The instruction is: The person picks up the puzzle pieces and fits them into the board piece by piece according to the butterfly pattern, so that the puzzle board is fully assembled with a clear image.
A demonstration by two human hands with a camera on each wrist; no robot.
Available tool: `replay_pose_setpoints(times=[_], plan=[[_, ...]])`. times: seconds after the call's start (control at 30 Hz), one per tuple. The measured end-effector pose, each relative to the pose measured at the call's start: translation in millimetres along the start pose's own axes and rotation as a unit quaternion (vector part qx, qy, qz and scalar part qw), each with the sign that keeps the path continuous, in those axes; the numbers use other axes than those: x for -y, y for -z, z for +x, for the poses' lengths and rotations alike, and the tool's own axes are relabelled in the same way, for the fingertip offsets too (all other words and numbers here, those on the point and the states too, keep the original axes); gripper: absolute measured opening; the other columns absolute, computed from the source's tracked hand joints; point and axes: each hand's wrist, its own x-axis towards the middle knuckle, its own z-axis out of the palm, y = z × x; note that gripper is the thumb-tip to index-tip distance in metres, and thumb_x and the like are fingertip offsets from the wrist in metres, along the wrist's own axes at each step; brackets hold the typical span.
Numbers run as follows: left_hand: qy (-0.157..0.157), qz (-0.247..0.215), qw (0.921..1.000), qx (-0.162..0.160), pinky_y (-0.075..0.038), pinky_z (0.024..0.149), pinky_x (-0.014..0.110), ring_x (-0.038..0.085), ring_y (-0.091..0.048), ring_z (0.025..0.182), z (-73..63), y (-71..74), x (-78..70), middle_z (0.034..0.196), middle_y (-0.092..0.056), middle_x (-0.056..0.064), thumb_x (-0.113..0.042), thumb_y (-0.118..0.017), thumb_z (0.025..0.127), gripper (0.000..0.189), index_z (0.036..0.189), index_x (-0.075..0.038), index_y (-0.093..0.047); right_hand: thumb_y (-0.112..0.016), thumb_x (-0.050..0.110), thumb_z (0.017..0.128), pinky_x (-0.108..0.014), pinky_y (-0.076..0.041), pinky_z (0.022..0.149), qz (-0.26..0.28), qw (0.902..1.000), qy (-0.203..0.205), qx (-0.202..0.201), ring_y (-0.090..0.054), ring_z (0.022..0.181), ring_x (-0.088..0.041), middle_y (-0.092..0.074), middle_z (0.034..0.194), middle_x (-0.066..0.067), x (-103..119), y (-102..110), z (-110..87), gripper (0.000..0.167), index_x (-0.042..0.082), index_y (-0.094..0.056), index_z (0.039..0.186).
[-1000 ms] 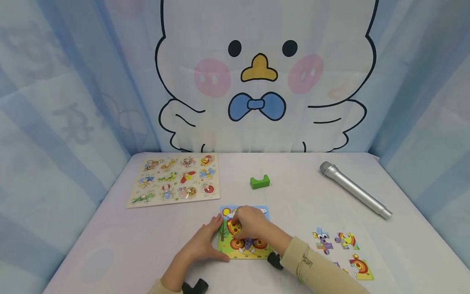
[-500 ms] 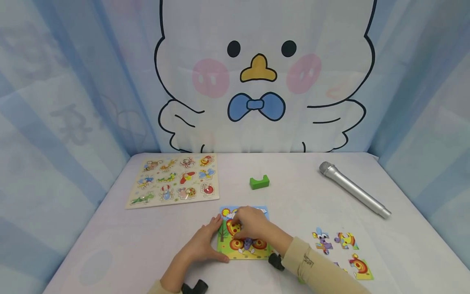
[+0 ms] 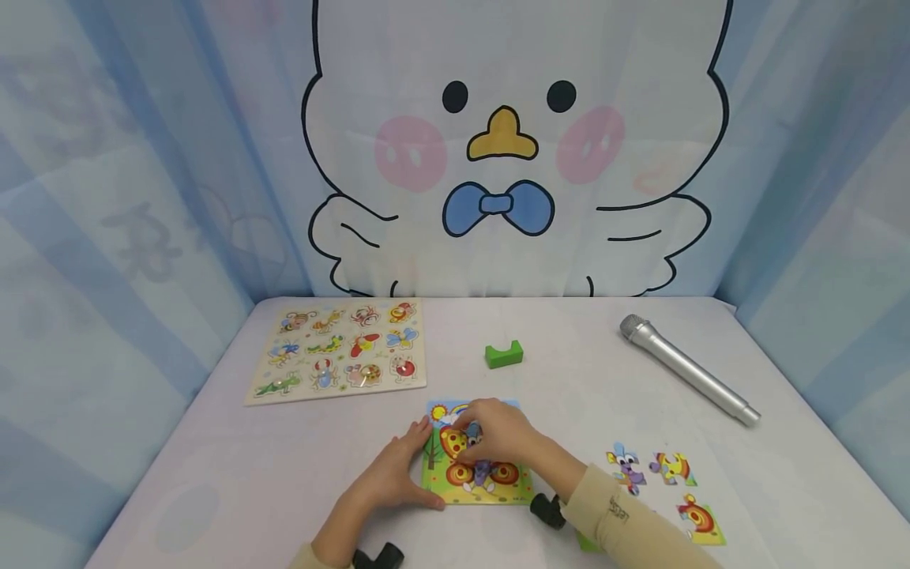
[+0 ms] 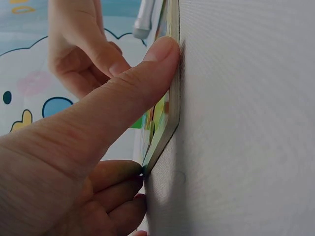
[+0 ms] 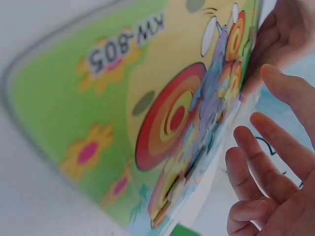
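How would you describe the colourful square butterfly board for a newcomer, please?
Find the white cloth-covered table, then the person's bare left hand on its near half. The colourful square butterfly board lies against that hand; unlike the larger cream rectangular insect board, it shows one big butterfly.

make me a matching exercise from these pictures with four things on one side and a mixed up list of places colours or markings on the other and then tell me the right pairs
1. Microphone
2. Bug puzzle board
3. Notched block
4. Butterfly puzzle board

A. Green all over
B. Printed with KW-805
C. Silver, lying at a slant
D. At the back left in the head view

Right pairs: 1-C, 2-D, 3-A, 4-B
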Motion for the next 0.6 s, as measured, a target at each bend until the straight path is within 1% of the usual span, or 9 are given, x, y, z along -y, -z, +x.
replay_pose_setpoints(times=[0.13,0.27,0.37,0.43,0.6], plan=[[-0.004,0.003,1.0,-0.004,-0.012,0.109,0.054,0.036,-0.016,0.136,0.0,-0.7,1.1,0.149,-0.02,0.017,-0.038,-0.084,0.058,0.106,0.139,0.004,-0.031,-0.078,0.031,0.071,-0.026,-0.047,0.066,0.019,0.9998,-0.001,-0.009,-0.056,0.081,-0.012,-0.065,0.096,0.002,-4,6,-7.4,0.036,0.012,-0.071,0.101],[-0.005,0.005,1.0,-0.004,-0.012,0.109,0.054,0.036,-0.017,0.135,0.0,-1.8,1.3,0.149,-0.02,0.018,-0.038,-0.084,0.057,0.107,0.139,0.005,-0.03,-0.078,0.03,0.071,-0.028,-0.048,0.067,0.031,0.9994,-0.002,-0.015,-0.057,0.083,-0.015,-0.064,0.096,0.001,-10,11,-17.5,0.036,0.011,-0.07,0.101],[-0.003,0.003,1.0,-0.004,-0.011,0.11,0.053,0.036,-0.017,0.136,0.2,-2.1,0.8,0.149,-0.02,0.018,-0.038,-0.085,0.057,0.108,0.139,0.004,-0.03,-0.078,0.031,0.071,-0.032,-0.049,0.071,0.043,0.9988,-0.006,-0.023,-0.057,0.085,-0.016,-0.064,0.096,0.001,-16,16,-25.1,0.037,0.01,-0.07,0.101],[-0.001,0.0,1.0,-0.006,-0.011,0.11,0.053,0.036,-0.017,0.136,0.5,-1.9,0.6,0.148,-0.02,0.018,-0.037,-0.085,0.056,0.108,0.139,0.005,-0.03,-0.078,0.03,0.071,-0.032,-0.048,0.07,0.049,0.9984,-0.007,-0.029,-0.057,0.084,-0.017,-0.064,0.096,0.0,-20,19,-30.0,0.038,0.01,-0.069,0.102],[0.0,-0.002,1.0,-0.005,-0.011,0.11,0.053,0.035,-0.017,0.136,0.9,-1.8,0.3,0.148,-0.02,0.018,-0.037,-0.086,0.056,0.108,0.139,0.005,-0.031,-0.079,0.027,0.07,-0.025,-0.043,0.059,0.045,0.998,-0.014,-0.043,-0.054,0.076,-0.015,-0.064,0.097,0.0,-29,29,-44.4,0.039,0.011,-0.069,0.104]])
